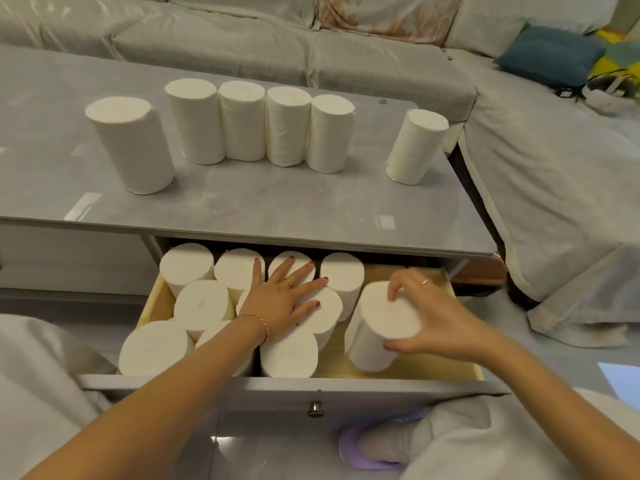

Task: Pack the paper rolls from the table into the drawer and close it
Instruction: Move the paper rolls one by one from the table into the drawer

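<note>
The wooden drawer [408,367] stands pulled open under the grey table [277,206]. Several white paper rolls stand upright in its left half, packed close [204,303]. My left hand [280,299] lies flat and spread on top of those packed rolls. My right hand [426,320] grips the top of one more roll [374,337], which is tilted inside the right part of the drawer. Several rolls still stand on the table: one alone at the left [130,143], a row in the middle [259,123], one at the right [415,147].
A covered grey sofa [554,168] wraps round the back and right of the table, with a blue cushion [550,55] on it. The drawer front with its metal knob [314,408] is close to my knees. A purple slipper [367,452] lies on the floor below.
</note>
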